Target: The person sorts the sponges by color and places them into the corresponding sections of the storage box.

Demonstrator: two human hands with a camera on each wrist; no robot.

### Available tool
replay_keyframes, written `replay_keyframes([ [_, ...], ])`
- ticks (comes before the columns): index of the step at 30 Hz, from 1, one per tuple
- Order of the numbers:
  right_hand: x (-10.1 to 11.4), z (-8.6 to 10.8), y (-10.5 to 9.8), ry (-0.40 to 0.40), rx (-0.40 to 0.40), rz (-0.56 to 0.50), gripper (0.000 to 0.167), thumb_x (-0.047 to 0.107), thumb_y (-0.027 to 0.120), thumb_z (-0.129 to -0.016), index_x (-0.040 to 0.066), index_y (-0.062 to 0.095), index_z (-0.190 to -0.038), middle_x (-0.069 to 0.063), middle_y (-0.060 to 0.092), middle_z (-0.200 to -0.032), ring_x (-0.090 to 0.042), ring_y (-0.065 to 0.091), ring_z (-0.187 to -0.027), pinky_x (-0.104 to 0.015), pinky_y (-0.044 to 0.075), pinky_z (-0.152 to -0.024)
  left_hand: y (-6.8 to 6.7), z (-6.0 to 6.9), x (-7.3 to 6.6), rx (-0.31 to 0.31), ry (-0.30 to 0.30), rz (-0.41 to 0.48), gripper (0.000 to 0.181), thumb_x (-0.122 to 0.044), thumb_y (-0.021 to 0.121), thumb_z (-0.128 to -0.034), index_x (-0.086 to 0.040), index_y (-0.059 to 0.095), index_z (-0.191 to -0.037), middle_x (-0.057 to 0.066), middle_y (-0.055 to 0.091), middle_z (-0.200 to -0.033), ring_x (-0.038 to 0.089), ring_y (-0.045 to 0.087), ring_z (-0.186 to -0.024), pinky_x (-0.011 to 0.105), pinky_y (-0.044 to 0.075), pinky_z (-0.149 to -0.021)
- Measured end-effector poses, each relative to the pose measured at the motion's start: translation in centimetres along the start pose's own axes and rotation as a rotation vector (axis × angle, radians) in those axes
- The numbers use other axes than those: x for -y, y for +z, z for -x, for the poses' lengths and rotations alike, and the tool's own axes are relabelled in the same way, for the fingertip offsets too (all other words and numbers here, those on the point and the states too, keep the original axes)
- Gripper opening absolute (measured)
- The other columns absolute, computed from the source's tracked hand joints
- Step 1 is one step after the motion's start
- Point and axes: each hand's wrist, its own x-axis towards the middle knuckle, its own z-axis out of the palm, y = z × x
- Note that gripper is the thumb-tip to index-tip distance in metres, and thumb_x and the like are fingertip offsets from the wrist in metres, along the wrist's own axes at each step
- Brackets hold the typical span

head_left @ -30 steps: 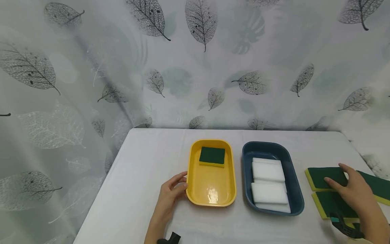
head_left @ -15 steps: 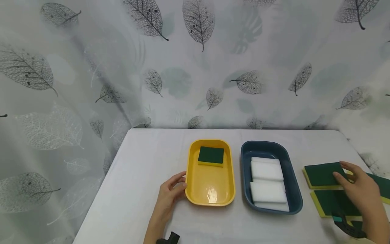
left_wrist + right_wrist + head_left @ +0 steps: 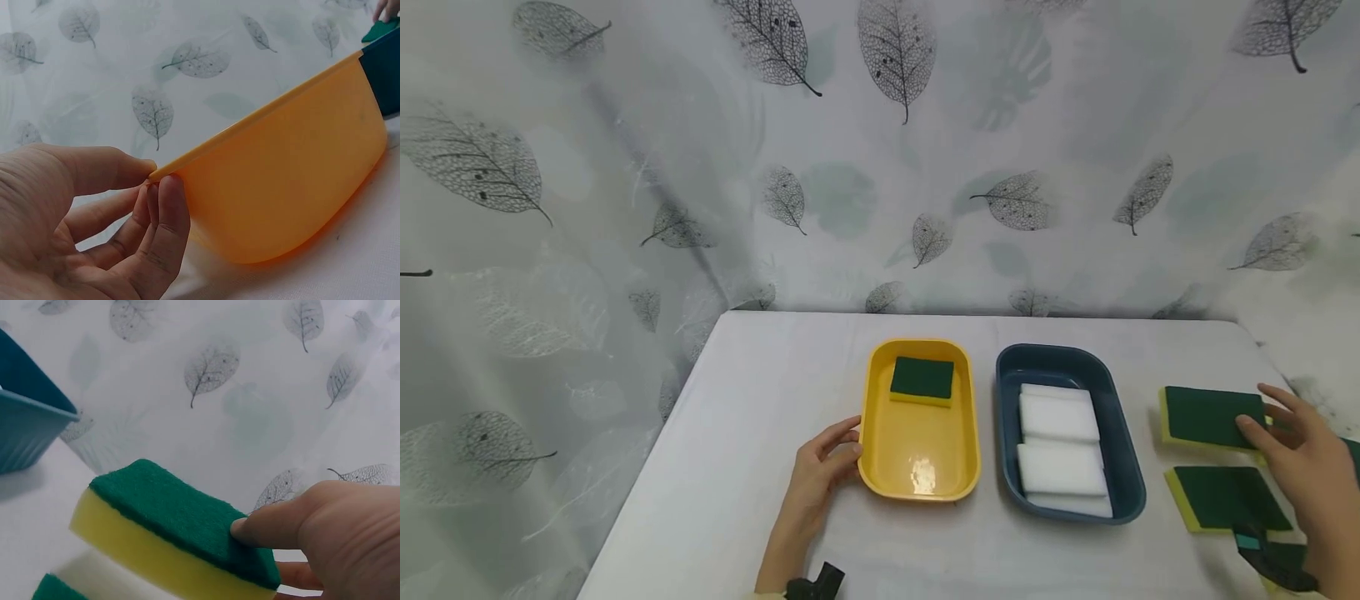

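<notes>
Sponge (image 3: 1210, 415): pinched in the right hand (image 3: 1306, 454), raised over the right part of the table (image 3: 760, 408); green face up, yellow below; tilted in the right wrist view.
Right hand: thumb on the green face near one end, other fingers partly hidden behind the sponge.
Near sponge (image 3: 1232, 496): green side up, on the person's side of the held one, apart from it.
Far-right sponge (image 3: 1354, 454): mostly hidden by the right hand.
Left hand (image 3: 822, 471): thumb and fingers pinch the left rim of the yellow tray (image 3: 917, 454); thumb at the lip, fingers by the outer wall.
Yellow tray: on the table; another sponge (image 3: 922, 379) inside, at the far end, green up.
Blue tray (image 3: 1117, 450): between yellow tray and held sponge, touching neither; white blocks (image 3: 1060, 417) inside, overlapping.
Left strap (image 3: 816, 585): black, at the wrist.
Right strap (image 3: 1277, 562): black with a teal patch.
Curtain (image 3: 850, 275): pale, leaf-printed, behind and left of the table.
</notes>
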Motion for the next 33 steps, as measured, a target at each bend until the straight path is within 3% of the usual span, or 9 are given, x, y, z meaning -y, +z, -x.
replay_keyframes([
  [4, 0.2, 0.1, 0.3, 0.0, 0.032, -0.067, 0.06, 0.032, 0.047, -0.111, 0.042, 0.022, -0.165, -0.022, 0.009, -0.174, -0.054, 0.019, -0.156, -0.074, 0.023, -0.12, -0.1, 0.0, 0.0, 0.002, -0.003, -0.007, 0.046, -0.012, 0.075, -0.0938, -0.008, 0.066, -0.139, 0.016, 0.062, -0.12, 0.018, 0.067, -0.086, 0.025, 0.061, -0.075],
  [9, -0.2, 0.6, 0.8, -0.005, 0.086, -0.085, 0.058, 0.036, 0.051, -0.109, 0.046, 0.028, -0.162, -0.01, 0.007, -0.177, -0.049, 0.018, -0.158, -0.069, 0.026, -0.122, -0.2, 0.3, 0.1, -0.002, -0.025, -0.012, 0.046, -0.008, 0.073, -0.0939, -0.006, 0.065, -0.139, 0.018, 0.062, -0.121, 0.019, 0.067, -0.087, 0.025, 0.061, -0.073],
  [12, 0.1, 0.7, 1.0, -0.04, 0.106, -0.104, 0.059, 0.037, 0.053, -0.108, 0.044, 0.029, -0.162, -0.005, 0.009, -0.177, -0.042, 0.019, -0.16, -0.034, 0.037, -0.125, -0.2, 0.2, 0.1, 0.006, -0.021, -0.011, 0.046, -0.01, 0.074, -0.0943, -0.007, 0.065, -0.14, 0.017, 0.062, -0.121, 0.019, 0.067, -0.088, 0.025, 0.061, -0.075],
  [14, 0.6, 0.6, 1.0, -0.074, 0.124, -0.114, 0.06, 0.036, 0.055, -0.108, 0.043, 0.03, -0.162, -0.002, 0.01, -0.177, -0.036, 0.02, -0.162, -0.009, 0.04, -0.109, -0.1, 0.1, 0.0, 0.011, -0.014, -0.008, 0.047, -0.011, 0.074, -0.094, -0.008, 0.065, -0.14, 0.017, 0.062, -0.121, 0.019, 0.067, -0.089, 0.025, 0.061, -0.076],
  [16, 1.3, 0.5, 1.1, -0.102, 0.137, -0.124, 0.061, 0.036, 0.056, -0.107, 0.043, 0.031, -0.162, 0.001, 0.011, -0.177, -0.031, 0.022, -0.162, 0.001, 0.038, -0.086, -0.1, 0.0, -0.1, 0.011, -0.01, -0.002, 0.047, -0.012, 0.075, -0.0938, -0.008, 0.065, -0.139, 0.017, 0.062, -0.121, 0.019, 0.067, -0.088, 0.025, 0.061, -0.076],
  [21, 3.2, 0.7, 1.2, -0.135, 0.154, -0.128, 0.06, 0.035, 0.057, -0.107, 0.041, 0.033, -0.162, 0.0, 0.014, -0.176, -0.019, 0.033, -0.158, 0.001, 0.038, -0.077, 0.1, -0.1, -0.1, 0.002, -0.012, 0.002, 0.047, -0.012, 0.075, -0.0934, -0.008, 0.065, -0.139, 0.017, 0.062, -0.121, 0.019, 0.066, -0.087, 0.024, 0.061, -0.076],
  [24, 3.9, 1.1, 1.4, -0.14, 0.163, -0.139, 0.06, 0.034, 0.059, -0.107, 0.039, 0.035, -0.162, -0.006, 0.014, -0.176, 0.006, 0.046, -0.136, 0.0, 0.038, -0.076, 0.1, 0.0, 0.1, -0.002, -0.025, 0.0, 0.047, -0.012, 0.075, -0.0936, -0.008, 0.065, -0.139, 0.016, 0.062, -0.121, 0.019, 0.066, -0.087, 0.024, 0.061, -0.076],
  [27, 4.8, 1.5, 1.7, -0.157, 0.177, -0.146, 0.061, 0.033, 0.06, -0.106, 0.037, 0.036, -0.162, -0.007, 0.018, -0.175, 0.022, 0.041, -0.107, 0.0, 0.039, -0.074, 0.1, 0.1, 0.1, -0.006, -0.033, 0.004, 0.046, -0.011, 0.075, -0.0938, -0.008, 0.065, -0.139, 0.015, 0.062, -0.121, 0.019, 0.066, -0.088, 0.024, 0.061, -0.075],
  [33, 6.3, 1.5, 2.0, -0.225, 0.225, -0.175, 0.062, 0.028, 0.061, -0.106, 0.034, 0.036, -0.162, -0.001, 0.027, -0.172, 0.023, 0.045, -0.108, -0.001, 0.039, -0.076, 0.1, 0.0, -0.1, -0.01, -0.01, -0.003, 0.046, -0.014, 0.075, -0.0936, -0.01, 0.066, -0.139, 0.015, 0.062, -0.122, 0.018, 0.067, -0.087, 0.024, 0.061, -0.076],
])
